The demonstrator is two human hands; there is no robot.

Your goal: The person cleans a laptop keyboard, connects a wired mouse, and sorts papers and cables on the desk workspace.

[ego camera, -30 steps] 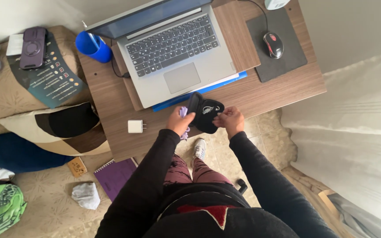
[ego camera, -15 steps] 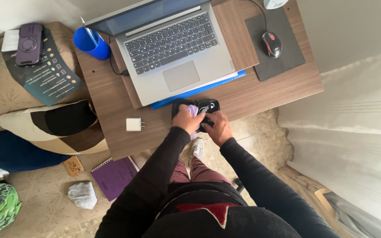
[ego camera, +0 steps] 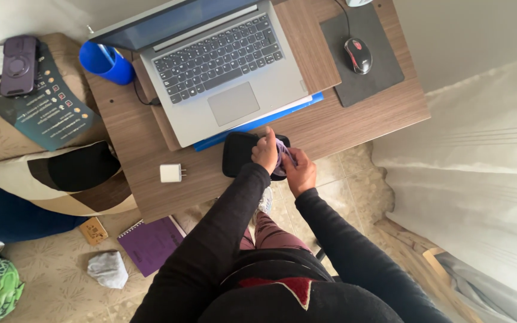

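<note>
Desk [ego camera: 354, 119]: a wood-grain top seen from above, with the person standing at its near edge.
Laptop [ego camera: 222, 66]: open, grey, at the far middle of the desk, resting on a blue folder [ego camera: 258, 122].
Mouse pad [ego camera: 363, 54]: dark, at the far right corner, with a black and red mouse [ego camera: 358, 55] on it.
Black case [ego camera: 240, 154]: zipped pouch lying flat at the near edge, just in front of the folder.
Left hand [ego camera: 265, 152]: resting on the case's right end, fingers curled on a lilac cloth [ego camera: 282, 157].
Right hand [ego camera: 300, 172]: just beside the left, pinching the same cloth.
White charger [ego camera: 170, 173]: near the left edge, well apart from the case.
</note>
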